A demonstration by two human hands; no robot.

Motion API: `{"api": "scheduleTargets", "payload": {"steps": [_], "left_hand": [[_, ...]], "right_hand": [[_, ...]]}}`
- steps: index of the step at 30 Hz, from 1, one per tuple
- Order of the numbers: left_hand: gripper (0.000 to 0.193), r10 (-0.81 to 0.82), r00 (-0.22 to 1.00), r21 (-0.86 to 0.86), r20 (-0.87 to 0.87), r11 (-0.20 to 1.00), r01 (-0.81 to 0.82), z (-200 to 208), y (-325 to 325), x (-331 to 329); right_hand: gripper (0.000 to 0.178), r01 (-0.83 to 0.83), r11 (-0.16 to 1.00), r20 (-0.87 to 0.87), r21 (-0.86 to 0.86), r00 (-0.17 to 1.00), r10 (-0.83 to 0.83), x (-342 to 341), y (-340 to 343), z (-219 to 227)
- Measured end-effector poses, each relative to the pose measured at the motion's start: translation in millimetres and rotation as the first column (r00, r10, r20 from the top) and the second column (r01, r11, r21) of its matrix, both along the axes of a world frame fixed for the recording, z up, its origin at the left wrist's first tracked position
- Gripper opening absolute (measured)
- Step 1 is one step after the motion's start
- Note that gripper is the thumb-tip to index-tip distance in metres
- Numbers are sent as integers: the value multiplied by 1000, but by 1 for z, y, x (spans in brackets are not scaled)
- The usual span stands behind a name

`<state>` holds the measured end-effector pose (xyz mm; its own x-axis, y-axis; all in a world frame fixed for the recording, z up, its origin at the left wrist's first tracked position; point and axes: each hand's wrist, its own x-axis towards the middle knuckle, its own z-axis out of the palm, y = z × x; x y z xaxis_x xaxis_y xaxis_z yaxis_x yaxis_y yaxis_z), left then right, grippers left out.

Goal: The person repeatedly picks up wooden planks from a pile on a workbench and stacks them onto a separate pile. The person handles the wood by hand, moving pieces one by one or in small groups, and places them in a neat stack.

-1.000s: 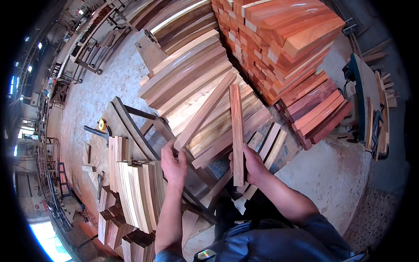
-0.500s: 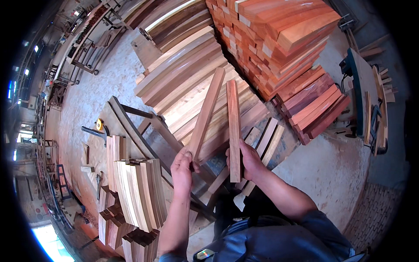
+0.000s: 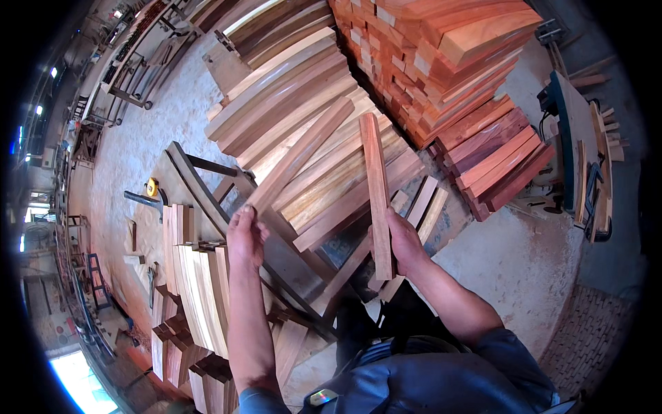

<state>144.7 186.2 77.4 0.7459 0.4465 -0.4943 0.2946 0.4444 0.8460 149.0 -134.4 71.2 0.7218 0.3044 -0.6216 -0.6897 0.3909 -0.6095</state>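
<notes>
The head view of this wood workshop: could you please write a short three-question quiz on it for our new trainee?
1. True or false: the right hand grips a reddish wooden slat standing nearly upright.
2. What does the left hand hold? A) a yellow tape measure B) the lower end of a long slanted slat C) nothing
3. Fill in: the yellow tape measure lies on the floor to the person's ____.

Key: 1 true; 2 B; 3 left.
</notes>
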Motion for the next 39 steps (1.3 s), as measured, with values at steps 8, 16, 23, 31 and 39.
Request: {"api": "scheduleTargets", "payload": {"steps": [8,16,23,31,39], "left_hand": [[37,179,984,401,-14,902,-159,-17,3,49],[19,-50,976,319,-211,940,117,-64,-20,18],[43,63,995,477,-80,879,-17,-45,-38,16],[46,-433,872,962,-230,34,271,18,-73,-40],[25,-365,898,673,-247,602,430,14,-99,-66]], "right_hand": [[44,79,977,115,-197,992,-57,-15,-6,-6],[34,58,988,101,-140,994,-44,-30,-20,-14],[42,73,975,165,-211,986,-38,-31,-16,-25],[36,132,989,141,-67,982,-122,-34,-13,-27],[32,166,985,212,-48,965,-153,-33,1,-31]]}}
